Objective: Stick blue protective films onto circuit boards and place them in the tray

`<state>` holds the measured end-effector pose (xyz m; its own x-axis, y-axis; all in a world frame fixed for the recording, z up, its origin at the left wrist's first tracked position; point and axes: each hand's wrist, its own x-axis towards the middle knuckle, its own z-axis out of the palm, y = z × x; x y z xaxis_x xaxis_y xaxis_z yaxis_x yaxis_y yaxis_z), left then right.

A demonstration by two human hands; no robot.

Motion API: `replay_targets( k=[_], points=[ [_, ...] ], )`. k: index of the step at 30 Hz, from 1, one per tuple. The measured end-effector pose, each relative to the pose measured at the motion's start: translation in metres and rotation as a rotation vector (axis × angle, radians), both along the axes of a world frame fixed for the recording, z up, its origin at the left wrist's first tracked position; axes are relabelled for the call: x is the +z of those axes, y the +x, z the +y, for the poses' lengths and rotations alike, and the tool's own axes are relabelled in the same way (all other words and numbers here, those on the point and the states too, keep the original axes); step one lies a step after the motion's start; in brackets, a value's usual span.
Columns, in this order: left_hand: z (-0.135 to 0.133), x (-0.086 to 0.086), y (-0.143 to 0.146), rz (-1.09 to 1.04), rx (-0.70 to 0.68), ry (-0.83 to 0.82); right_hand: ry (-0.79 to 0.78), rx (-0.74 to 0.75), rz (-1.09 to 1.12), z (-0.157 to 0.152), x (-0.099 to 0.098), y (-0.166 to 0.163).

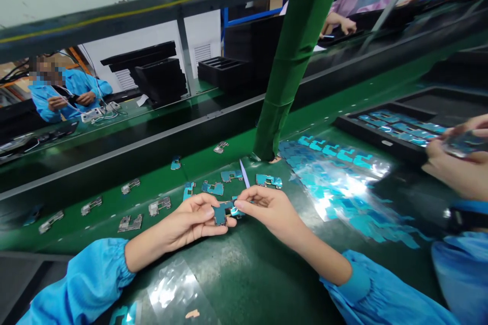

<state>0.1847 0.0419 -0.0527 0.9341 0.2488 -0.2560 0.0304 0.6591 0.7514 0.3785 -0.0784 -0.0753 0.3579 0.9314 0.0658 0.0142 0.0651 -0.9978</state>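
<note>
The left forearm (148, 251) and right forearm (324, 254) angle inward, bringing both hands close together in front. The left hand (196, 218) has its thumb uppermost, pressing down in a grip, with fingers stretched out beneath. The right hand (270, 208) shows its back, fingers bent, thumb and forefinger tips pinched together

head view | looks forward and down | from above | hands (194, 217) (271, 209) close, mid-frame
</note>
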Motion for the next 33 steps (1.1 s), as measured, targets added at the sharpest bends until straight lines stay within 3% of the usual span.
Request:
replay_targets(
  k=[13, 20, 24, 28, 31, 33],
  points=[
    [0.001, -0.005, -0.001, 0.003, -0.008, -0.009, -0.008, -0.04, -0.007, 0.001, -0.006, -0.005],
    [-0.001, -0.002, 0.0, 0.011, 0.008, -0.044, 0.025, -0.087, -0.106, 0.002, -0.009, -0.006],
    [-0.001, -0.001, 0.0, 0.055, 0.035, -0.018, -0.03, -0.021, -0.206, 0.0, -0.009, -0.012],
    [-0.004, -0.003, 0.003, 0.234, 0.063, 0.247, -0.028, -0.055, -0.317, -0.001, -0.008, -0.012],
    [-0.01, -0.003, 0.003, 0.311, 0.034, 0.621, -0.016, -0.218, -0.413, 0.001, -0.003, 0.007],
    [-0.013, -0.002, -0.001, 0.317, -0.005, 0.911, -0.094, -0.384, -0.518, 0.001, 0.001, 0.031]
  ],
)
